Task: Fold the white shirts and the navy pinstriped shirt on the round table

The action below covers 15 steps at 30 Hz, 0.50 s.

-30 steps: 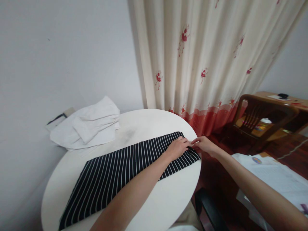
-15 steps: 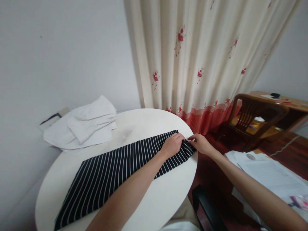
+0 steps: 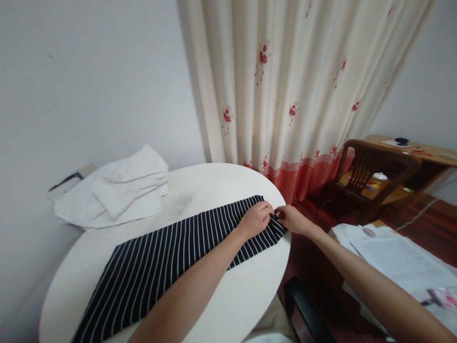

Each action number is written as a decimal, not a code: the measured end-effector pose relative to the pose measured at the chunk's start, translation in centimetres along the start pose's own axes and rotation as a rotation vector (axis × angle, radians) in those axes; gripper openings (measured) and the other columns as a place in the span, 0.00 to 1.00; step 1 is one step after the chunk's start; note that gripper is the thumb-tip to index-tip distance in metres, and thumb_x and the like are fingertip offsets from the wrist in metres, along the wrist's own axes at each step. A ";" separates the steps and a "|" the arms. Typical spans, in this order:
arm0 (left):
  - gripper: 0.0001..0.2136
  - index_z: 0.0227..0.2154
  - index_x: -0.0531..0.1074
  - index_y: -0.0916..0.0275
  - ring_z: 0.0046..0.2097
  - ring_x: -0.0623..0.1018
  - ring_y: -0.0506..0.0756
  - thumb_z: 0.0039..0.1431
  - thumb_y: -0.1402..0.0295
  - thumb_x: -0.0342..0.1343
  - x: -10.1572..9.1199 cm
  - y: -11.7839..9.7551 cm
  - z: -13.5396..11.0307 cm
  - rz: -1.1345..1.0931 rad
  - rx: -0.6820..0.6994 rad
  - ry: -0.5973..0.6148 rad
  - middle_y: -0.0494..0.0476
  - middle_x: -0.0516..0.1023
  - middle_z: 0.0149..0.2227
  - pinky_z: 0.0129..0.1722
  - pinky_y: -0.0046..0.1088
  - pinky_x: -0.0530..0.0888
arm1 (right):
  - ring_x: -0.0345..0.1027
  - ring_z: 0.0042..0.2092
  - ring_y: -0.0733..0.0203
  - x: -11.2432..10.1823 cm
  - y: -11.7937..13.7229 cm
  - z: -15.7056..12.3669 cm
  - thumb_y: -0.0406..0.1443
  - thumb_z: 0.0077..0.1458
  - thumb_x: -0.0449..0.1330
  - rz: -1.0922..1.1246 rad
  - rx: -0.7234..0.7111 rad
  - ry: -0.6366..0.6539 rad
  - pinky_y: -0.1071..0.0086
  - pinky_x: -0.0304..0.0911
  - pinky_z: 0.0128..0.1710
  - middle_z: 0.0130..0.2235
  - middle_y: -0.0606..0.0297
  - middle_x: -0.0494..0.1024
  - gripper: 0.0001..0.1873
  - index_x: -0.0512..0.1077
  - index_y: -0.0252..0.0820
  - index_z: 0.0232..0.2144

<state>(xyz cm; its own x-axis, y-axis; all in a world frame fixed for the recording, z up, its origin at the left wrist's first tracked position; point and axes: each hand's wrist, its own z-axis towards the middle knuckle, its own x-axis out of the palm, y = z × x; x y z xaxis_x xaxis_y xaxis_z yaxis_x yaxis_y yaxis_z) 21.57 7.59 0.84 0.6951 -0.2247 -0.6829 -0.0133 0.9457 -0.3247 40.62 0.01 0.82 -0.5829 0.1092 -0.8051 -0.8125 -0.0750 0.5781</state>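
Note:
A long black cloth with thin white stripes (image 3: 167,257) lies folded flat across a round white table (image 3: 246,295), running from near left to far right. My left hand (image 3: 255,219) rests on the cloth's far right end, fingers curled and pinching its edge. Facing it, my right hand (image 3: 291,219) pinches the same end at the table's rim, fingertips almost touching the left hand's.
A pile of white cloth (image 3: 114,193) sits at the table's far left by the wall. A cream curtain with red flowers (image 3: 285,85) hangs behind. A wooden chair (image 3: 371,176) and desk (image 3: 421,152) stand to the right; papers (image 3: 396,257) lie near right.
Both hands stay at the cloth's right end; the fingers have drawn closer into a pinch. The view has shifted slightly, so the table sits a bit more to the left.

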 end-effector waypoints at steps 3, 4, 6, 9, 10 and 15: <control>0.11 0.36 0.73 0.62 0.46 0.74 0.55 0.59 0.82 0.49 -0.2 -0.2 0.0 0.021 -0.005 -0.037 0.57 0.75 0.41 0.51 0.36 0.74 | 0.70 0.35 0.60 0.3 0.8 -0.2 0.26 0.48 0.60 -0.121 -0.113 -0.053 0.72 0.60 0.36 0.35 0.60 0.79 0.15 0.78 0.39 0.39; 0.11 0.36 0.73 0.62 0.46 0.74 0.55 0.59 0.81 0.49 -0.2 -0.2 0.0 0.027 -0.007 -0.043 0.57 0.75 0.41 0.51 0.36 0.74 | 0.69 0.36 0.59 0.2 0.9 -0.2 0.26 0.47 0.60 -0.141 -0.160 -0.061 0.71 0.60 0.37 0.36 0.59 0.78 0.14 0.77 0.39 0.37; 0.11 0.36 0.73 0.62 0.46 0.74 0.55 0.59 0.81 0.49 -0.2 -0.3 -0.1 0.038 -0.011 -0.041 0.57 0.75 0.41 0.51 0.36 0.74 | 0.69 0.36 0.59 0.1 1.0 -0.2 0.26 0.47 0.59 -0.129 -0.230 -0.018 0.70 0.60 0.38 0.36 0.59 0.77 0.10 0.77 0.39 0.33; 0.11 0.35 0.73 0.62 0.46 0.75 0.55 0.59 0.82 0.49 -0.2 -0.3 -0.1 0.051 -0.015 -0.034 0.57 0.75 0.41 0.50 0.36 0.75 | 0.69 0.34 0.59 -0.1 1.0 -0.2 0.24 0.46 0.58 -0.071 -0.254 0.094 0.71 0.60 0.36 0.33 0.60 0.78 0.11 0.76 0.39 0.30; 0.11 0.35 0.73 0.62 0.46 0.74 0.55 0.58 0.82 0.49 -0.1 -0.2 -0.1 0.056 -0.015 -0.034 0.57 0.75 0.41 0.50 0.35 0.75 | 0.69 0.34 0.59 -0.1 1.0 -0.2 0.23 0.46 0.57 -0.060 -0.243 0.105 0.71 0.61 0.36 0.33 0.60 0.79 0.12 0.76 0.39 0.30; 0.11 0.35 0.74 0.62 0.46 0.75 0.54 0.58 0.82 0.50 -0.1 -0.2 0.0 0.074 -0.028 -0.052 0.56 0.75 0.40 0.50 0.34 0.75 | 0.72 0.40 0.56 0.6 1.3 -0.4 0.21 0.48 0.52 -0.099 -0.189 0.060 0.69 0.62 0.40 0.39 0.52 0.81 0.18 0.76 0.35 0.38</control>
<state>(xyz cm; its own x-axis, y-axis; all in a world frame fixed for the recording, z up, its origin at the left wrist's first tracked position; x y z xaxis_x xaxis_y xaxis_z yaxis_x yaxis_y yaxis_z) 21.51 7.45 0.92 0.7280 -0.1415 -0.6708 -0.0851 0.9522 -0.2933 39.19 -0.38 1.07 -0.4949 0.0669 -0.8664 -0.8485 -0.2521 0.4653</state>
